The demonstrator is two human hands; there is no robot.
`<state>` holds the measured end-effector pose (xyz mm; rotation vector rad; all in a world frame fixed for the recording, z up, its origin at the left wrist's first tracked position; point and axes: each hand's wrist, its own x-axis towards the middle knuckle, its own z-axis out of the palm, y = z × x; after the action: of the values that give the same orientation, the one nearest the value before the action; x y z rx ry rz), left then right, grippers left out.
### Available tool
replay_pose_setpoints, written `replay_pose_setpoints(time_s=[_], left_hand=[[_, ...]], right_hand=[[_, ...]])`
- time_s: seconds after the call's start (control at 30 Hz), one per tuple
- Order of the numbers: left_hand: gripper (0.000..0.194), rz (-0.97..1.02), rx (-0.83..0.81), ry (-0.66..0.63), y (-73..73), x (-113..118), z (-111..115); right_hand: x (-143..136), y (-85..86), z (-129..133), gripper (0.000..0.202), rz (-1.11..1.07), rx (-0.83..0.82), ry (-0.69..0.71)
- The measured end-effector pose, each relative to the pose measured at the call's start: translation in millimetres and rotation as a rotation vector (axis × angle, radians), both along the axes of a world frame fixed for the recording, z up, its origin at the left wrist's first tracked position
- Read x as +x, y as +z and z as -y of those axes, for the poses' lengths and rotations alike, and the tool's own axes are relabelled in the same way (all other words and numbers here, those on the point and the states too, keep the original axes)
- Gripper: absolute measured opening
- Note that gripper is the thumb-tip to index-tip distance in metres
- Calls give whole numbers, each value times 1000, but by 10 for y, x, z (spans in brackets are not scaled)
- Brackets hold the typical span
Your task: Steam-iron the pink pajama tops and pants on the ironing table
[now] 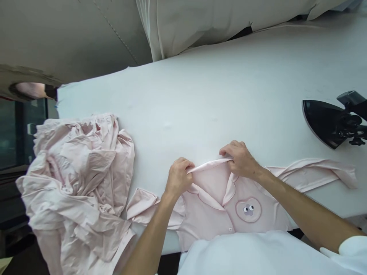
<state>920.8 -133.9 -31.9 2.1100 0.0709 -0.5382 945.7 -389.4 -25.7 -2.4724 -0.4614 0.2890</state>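
A pale pink button-up shirt [205, 217] lies face up at the table's near edge, with a round cartoon-face patch [248, 210] on its chest. Its sleeves spread out to both sides, the right one twisted. My left hand [179, 176] pinches the left end of the collar [210, 165]. At the collar's other end, my right hand [240, 158] grips the fabric between thumb and fingers. The collar edge is stretched between the two hands. Below my body's edge the shirt's lower part is hidden.
A crumpled heap of pale pink garments [83, 164] sits on the left and hangs over the near edge. A black iron [327, 122] stands at the right on the white-covered table [206, 99]. White cloth [200, 23] hangs along the far edge.
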Motion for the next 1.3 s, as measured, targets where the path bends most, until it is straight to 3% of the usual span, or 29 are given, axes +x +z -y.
replay_pose_setpoints(time_s=[0.07,0.2,0.3,0.4,0.47,0.57,0.67,0.77,0.87,1.0,1.07,1.13,1.2,1.3], left_hand=[[33,5,-92,36,-8,-19,1],[38,-52,-145,131,-10,15,79],[34,-157,102,106,-2,134,246],[23,-250,404,75,18,191,323],[20,-237,305,107,27,72,196],[39,-76,105,182,21,-393,-222],[31,-85,309,137,-11,-916,-589],[15,-100,503,142,-45,-1174,-693],[13,65,523,353,-55,-1221,-585],[17,149,17,380,-124,-1187,-318],[19,91,-44,417,-201,-1114,-196],[28,16,94,495,-276,-992,-103],[39,-75,308,532,-322,-846,-48],[48,-173,524,540,-303,-688,-42]], right_hand=[[-17,-2,-1,37,-39,60,-26],[-42,-77,-124,35,-97,18,-264],[6,-152,-286,28,-78,-193,-319],[89,-86,-319,18,-95,-454,-243],[102,76,-233,18,-100,-498,-157],[-6,356,-129,34,42,-292,-119],[-238,432,-347,51,-123,-94,-158],[-431,263,-802,75,-518,119,-109],[-474,61,-1092,84,-612,324,-236],[-444,-55,-1130,89,-602,335,-326],[-440,-80,-1144,88,-612,404,-411],[-442,-84,-1172,86,-625,436,-454],[-440,-39,-1144,78,-613,414,-410],[-413,126,-792,53,-440,375,-306]])
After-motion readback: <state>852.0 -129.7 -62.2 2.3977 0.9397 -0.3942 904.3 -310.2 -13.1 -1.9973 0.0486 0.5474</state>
